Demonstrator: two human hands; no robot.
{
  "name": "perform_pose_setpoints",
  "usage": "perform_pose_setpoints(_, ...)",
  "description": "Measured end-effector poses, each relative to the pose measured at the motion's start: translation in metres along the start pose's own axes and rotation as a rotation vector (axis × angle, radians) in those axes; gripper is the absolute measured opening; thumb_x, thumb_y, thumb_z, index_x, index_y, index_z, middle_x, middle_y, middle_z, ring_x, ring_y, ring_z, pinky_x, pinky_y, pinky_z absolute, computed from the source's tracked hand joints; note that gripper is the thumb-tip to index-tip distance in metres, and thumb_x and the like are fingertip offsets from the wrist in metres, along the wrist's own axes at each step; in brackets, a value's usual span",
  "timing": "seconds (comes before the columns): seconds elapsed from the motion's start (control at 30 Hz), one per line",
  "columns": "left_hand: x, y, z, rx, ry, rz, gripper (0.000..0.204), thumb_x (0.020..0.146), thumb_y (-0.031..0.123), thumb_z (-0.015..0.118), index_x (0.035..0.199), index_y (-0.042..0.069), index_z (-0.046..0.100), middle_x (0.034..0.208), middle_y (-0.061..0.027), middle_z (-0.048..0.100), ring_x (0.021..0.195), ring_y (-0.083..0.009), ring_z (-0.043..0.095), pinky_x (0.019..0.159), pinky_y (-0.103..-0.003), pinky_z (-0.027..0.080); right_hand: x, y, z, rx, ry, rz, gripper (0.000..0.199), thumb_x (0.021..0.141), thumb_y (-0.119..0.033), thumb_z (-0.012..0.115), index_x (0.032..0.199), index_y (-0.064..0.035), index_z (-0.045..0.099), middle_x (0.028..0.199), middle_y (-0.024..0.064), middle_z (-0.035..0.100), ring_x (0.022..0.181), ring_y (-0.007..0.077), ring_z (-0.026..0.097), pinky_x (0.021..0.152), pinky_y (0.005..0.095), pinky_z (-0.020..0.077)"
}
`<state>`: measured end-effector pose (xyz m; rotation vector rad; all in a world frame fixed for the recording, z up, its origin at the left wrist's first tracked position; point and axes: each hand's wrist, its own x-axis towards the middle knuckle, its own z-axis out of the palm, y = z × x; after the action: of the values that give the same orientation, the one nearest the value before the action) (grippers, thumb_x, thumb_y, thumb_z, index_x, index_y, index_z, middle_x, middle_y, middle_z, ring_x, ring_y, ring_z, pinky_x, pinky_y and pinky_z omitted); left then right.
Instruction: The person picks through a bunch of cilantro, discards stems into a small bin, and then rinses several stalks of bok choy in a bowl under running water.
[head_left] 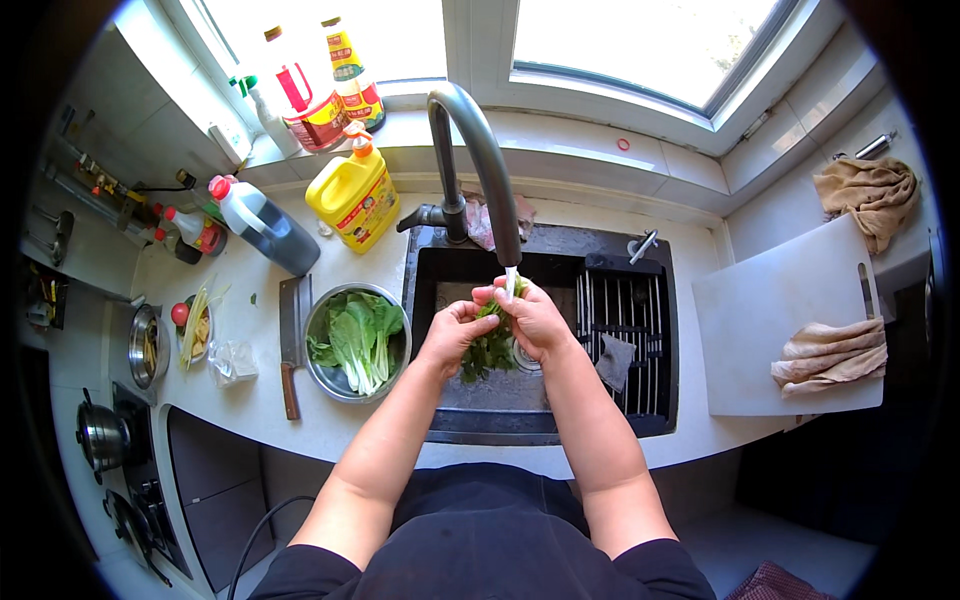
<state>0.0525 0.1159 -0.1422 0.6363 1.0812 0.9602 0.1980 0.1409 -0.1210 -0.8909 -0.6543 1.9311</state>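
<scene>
Head view: both hands hold greens between sink edges

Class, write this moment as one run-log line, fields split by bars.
left hand: holding leafy greens | right hand: holding leafy greens, at water stream | tap: running | metal bowl: pale-stemmed vegetables, left of sink

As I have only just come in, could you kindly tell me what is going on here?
A person holds greens between the fingers of the left hand and right hand, under the running tap and over the sink. Larger leaves lie in a bowl to the left, beside a cleaver.
</scene>
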Motion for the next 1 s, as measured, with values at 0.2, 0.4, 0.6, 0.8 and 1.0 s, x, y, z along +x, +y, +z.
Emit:
perform_pose_setpoints(0.2, 0.024, 0.048, -0.027, 0.115, 0.339, 0.166, 0.064, 0.077, 0.013, 0.066, 0.129, -0.001, 0.032, 0.131, -0.0161, 0.038, 0.112, -0.0223, 0.046, 0.091, -0.032, 0.038, 0.004, -0.014, -0.005, 0.181, 0.118, -0.094, 0.015, 0.091, -0.006, 0.046, 0.106, -0.0040, 0.044, 0.097, 0.0137, 0.061, 0.090, 0.0221, 0.059, 0.080, 0.0366, 0.0477)
perform_pose_setpoints(0.4, 0.054, 0.061, -0.037, 0.151, 0.110, 0.244, 0.061, 0.080, 0.016, 0.065, 0.130, -0.001, 0.034, 0.126, -0.0156, 0.045, 0.115, -0.0217, 0.045, 0.097, -0.032, 0.035, 0.003, -0.037, -0.002, 0.280, 0.140, -0.130, 0.017, 0.092, -0.007, 0.043, 0.109, -0.0053, 0.041, 0.099, 0.0161, 0.060, 0.090, 0.0259, 0.060, 0.080, 0.0393, 0.0484)
perform_pose_setpoints(0.6, 0.025, 0.031, 0.005, 0.448, -0.395, 0.113, 0.039, 0.076, 0.012, 0.071, 0.110, 0.002, 0.055, 0.098, -0.0016, 0.060, 0.091, -0.0090, 0.053, 0.083, -0.025, 0.043, 0.011, -0.050, -0.006, 0.434, 0.076, -0.066, 0.016, 0.093, -0.009, 0.042, 0.109, -0.0060, 0.041, 0.099, 0.0165, 0.059, 0.091, 0.0296, 0.059, 0.081, 0.0429, 0.0488)
perform_pose_setpoints(0.8, 0.023, 0.015, -0.012, 0.147, -0.311, -0.070, 0.037, 0.076, 0.005, 0.067, 0.111, 0.001, 0.055, 0.099, -0.0021, 0.060, 0.092, -0.0111, 0.055, 0.079, -0.026, 0.045, 0.005, -0.051, -0.021, 0.451, 0.169, -0.062, 0.015, 0.094, -0.010, 0.039, 0.108, -0.0072, 0.042, 0.099, 0.0157, 0.059, 0.092, 0.0300, 0.059, 0.081, 0.0449, 0.0488)
perform_pose_setpoints(1.0, 0.050, 0.031, -0.053, 0.207, 0.193, 0.173, 0.081, 0.068, 0.015, 0.072, 0.132, -0.004, 0.027, 0.129, -0.0179, 0.038, 0.114, -0.0241, 0.043, 0.091, -0.034, 0.040, -0.002, -0.043, -0.008, 0.304, 0.109, -0.060, 0.017, 0.092, -0.008, 0.045, 0.109, -0.0042, 0.046, 0.093, 0.0138, 0.060, 0.087, 0.0266, 0.060, 0.079, 0.0392, 0.0494)
